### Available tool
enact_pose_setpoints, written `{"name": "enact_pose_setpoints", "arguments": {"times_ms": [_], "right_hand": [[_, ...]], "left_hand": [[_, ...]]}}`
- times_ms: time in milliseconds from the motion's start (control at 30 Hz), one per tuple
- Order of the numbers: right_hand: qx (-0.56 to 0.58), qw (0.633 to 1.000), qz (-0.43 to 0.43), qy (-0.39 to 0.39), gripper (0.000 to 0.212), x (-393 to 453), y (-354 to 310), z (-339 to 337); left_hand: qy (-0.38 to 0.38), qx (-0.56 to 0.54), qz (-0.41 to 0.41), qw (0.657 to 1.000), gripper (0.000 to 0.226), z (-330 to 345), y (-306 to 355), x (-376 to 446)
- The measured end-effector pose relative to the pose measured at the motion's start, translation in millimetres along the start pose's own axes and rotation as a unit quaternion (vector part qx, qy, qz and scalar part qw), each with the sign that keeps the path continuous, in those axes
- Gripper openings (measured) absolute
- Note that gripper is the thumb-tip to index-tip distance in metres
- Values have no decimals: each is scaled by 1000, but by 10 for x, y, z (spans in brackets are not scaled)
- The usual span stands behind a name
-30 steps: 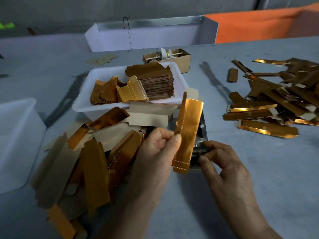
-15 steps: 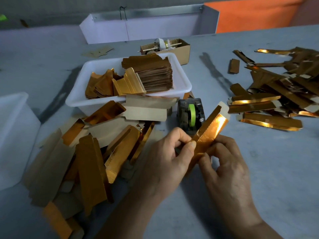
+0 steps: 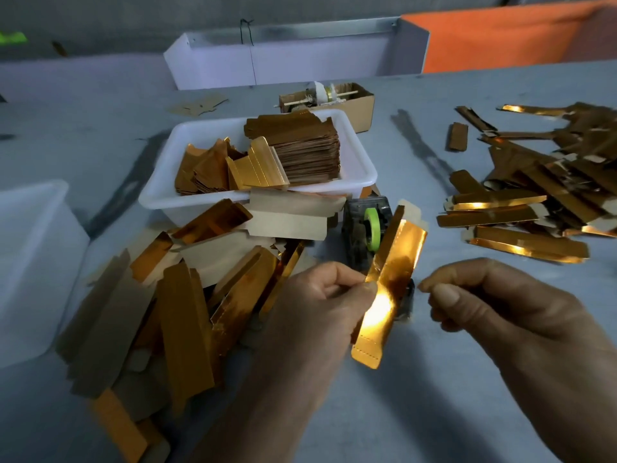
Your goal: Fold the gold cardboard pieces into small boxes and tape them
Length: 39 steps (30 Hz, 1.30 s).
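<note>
The grey table [image 3: 434, 379] is matte and a little scuffed under everything; on it the white tub [image 3: 354, 168] holds a neat stack of flat blanks, smooth plastic with rounded rims; to my left lies a loose heap [image 3: 187, 295] of unfolded pieces, mirror-gold on one face and dull brown board on the other; to my right a second pile [image 3: 534, 202] of long narrow ones; just past my fingers sits the dark tape dispenser [image 3: 365, 232] with its green roll. My left hand [image 3: 320, 315] pinches one gold strip [image 3: 387, 292] at its left edge about midway along, held up over the table just before the dispenser, tilted with its upper end away from me; my right hand [image 3: 500, 315] is off the strip, fingers curled in with thumb to fingertips, and I cannot tell whether a bit of tape is between them. I judge the strip light, thin and springy, creased along scored lines, slick on the foil side; best gripped at the edges near a crease, since a hard squeeze would likely dent it.
</note>
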State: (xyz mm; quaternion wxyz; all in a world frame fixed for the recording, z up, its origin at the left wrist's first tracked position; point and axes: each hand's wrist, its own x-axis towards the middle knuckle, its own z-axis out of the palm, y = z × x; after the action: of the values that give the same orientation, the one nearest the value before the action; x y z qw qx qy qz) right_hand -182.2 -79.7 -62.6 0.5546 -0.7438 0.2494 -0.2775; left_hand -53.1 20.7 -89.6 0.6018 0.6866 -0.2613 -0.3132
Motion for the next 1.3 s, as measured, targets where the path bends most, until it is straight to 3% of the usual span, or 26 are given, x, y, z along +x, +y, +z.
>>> {"name": "enact_pose_setpoints", "arguments": {"times_ms": [133, 333, 500, 733, 1000, 1167, 1300], "right_hand": [[-21, 997, -50, -52, 20, 52, -48, 80], [-128, 990, -52, -42, 43, 65, -11, 151], [-155, 988, -12, -9, 26, 86, -12, 153], [-195, 981, 2, -11, 28, 84, -1, 171], [-297, 954, -21, 19, 31, 55, -31, 198], [-347, 935, -48, 53, 34, 32, -79, 206], [-402, 912, -42, 63, 37, 39, -91, 195]], "left_hand": [[-21, -9, -13, 1000, 14, -24, 40, -37], [-29, -53, -55, 997, 12, 8, 51, -64], [-37, -9, -34, 999, 13, -7, 54, -90], [-52, -8, -48, 997, 16, -15, 93, -121], [21, 61, 53, 997, 25, 105, 53, -188], [119, 186, 172, 960, 25, 217, 21, -271], [142, 155, 172, 962, 24, 187, 17, -307]]}}
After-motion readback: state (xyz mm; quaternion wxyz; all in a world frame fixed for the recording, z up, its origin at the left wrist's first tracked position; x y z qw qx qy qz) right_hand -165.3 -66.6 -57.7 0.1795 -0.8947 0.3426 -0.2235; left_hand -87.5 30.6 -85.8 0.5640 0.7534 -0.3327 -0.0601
